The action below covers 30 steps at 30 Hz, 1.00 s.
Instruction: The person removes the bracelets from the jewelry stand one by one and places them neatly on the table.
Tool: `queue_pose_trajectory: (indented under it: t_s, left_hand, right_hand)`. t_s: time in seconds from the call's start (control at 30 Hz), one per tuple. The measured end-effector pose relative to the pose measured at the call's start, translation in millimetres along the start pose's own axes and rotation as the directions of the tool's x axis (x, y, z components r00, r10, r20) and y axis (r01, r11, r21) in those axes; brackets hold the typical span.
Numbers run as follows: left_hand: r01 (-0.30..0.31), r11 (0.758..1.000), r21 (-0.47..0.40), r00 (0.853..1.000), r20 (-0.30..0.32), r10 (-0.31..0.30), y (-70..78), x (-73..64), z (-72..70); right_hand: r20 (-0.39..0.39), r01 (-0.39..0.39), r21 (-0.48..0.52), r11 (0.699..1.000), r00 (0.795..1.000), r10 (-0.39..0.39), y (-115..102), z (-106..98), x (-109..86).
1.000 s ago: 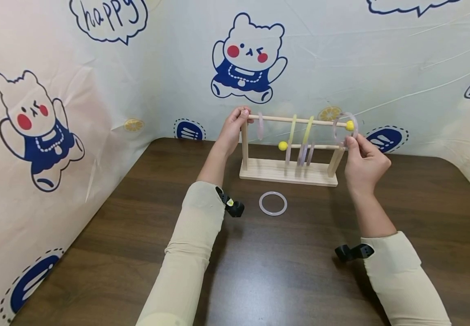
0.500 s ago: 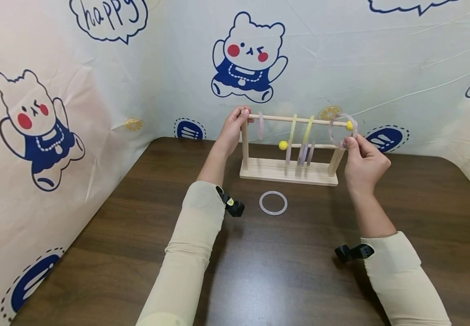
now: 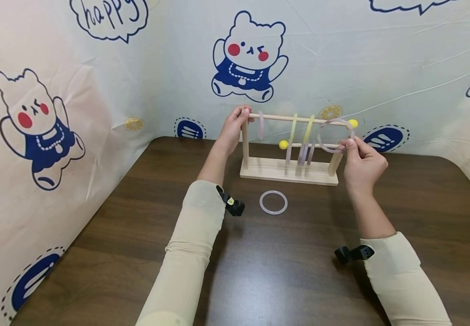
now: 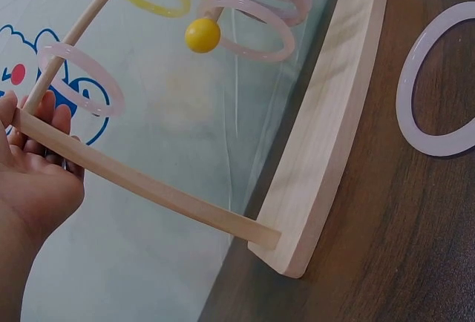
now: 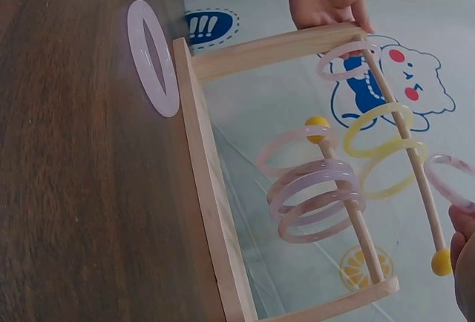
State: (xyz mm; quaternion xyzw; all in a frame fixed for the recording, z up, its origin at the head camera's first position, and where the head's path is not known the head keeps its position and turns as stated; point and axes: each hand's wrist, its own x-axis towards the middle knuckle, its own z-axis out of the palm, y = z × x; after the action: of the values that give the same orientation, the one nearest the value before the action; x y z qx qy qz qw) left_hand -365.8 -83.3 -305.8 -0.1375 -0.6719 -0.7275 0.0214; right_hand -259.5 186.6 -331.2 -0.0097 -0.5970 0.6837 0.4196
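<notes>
A wooden bangle stand [image 3: 267,171] with two rods stands at the back of the table. My left hand [image 3: 231,131] grips its upper left corner, where post and upper rod meet. My right hand [image 3: 363,167] pinches a pale purple bangle [image 3: 319,137] between thumb and fingers; it overlaps the upper rod just left of the yellow end ball [image 3: 353,123]. A pink bangle [image 4: 100,98] hangs on that rod near my left hand, and two yellow bangles [image 5: 378,123] hang mid-rod. The lower rod carries several pink and purple bangles [image 5: 315,179].
A lilac bangle [image 4: 406,103] lies flat on the brown wooden table [image 3: 267,271] in front of the stand. A second yellow ball [image 3: 283,145] caps the lower rod's left end. Behind hangs a printed cloth [image 3: 178,68] with cartoon bears.
The right hand has moved the bangle leftward, from around the yellow end ball to the rod left of it. The left hand and the stand hold still.
</notes>
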Motion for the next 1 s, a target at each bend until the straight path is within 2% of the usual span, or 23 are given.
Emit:
queue_pose_trajectory:
  t_s: [0.13, 0.43, 0.57, 0.7, 0.8, 0.87, 1.0]
  left_hand:
    - [0.000, 1.000, -0.002, 1.000, 0.005, 0.000, 0.7, -0.3, -0.1]
    - [0.004, 1.000, 0.008, 1.000, 0.004, -0.004, 1.4, -1.1, -0.3]
    - [-0.002, 1.000, 0.007, 1.000, 0.005, 0.002, 1.0, -0.8, 0.0]
    - [-0.005, 1.000, 0.006, 1.000, 0.002, 0.005, 0.7, -0.8, 0.4]
    - [-0.007, 1.000, 0.015, 1.000, 0.002, 0.007, 0.4, -0.8, 0.4]
    - [-0.009, 1.000, 0.023, 1.000, 0.003, 0.009, 0.1, -0.6, 0.2]
    - [-0.009, 1.000, 0.023, 1.000, 0.003, 0.009, -0.4, -0.3, -0.3]
  right_hand:
    - [0.020, -0.015, 0.039, 0.999, 1.000, 0.014, 0.8, 2.0, -1.9]
    - [0.080, 0.014, -0.133, 0.991, 0.997, -0.004, 2.8, 2.2, -8.5]
    - [0.094, -0.008, -0.152, 0.988, 0.995, 0.023, 3.3, 1.4, -9.0]
    - [0.100, -0.095, -0.098, 0.991, 0.989, 0.104, 3.5, 1.3, -7.9]
    - [0.109, -0.187, -0.003, 0.982, 0.977, 0.186, 3.3, 1.7, -7.4]
    - [0.117, -0.248, 0.065, 0.967, 0.964, 0.239, 3.7, 2.0, -6.6]
    - [0.144, -0.352, 0.137, 0.926, 0.932, 0.333, 3.3, 1.7, -5.0]
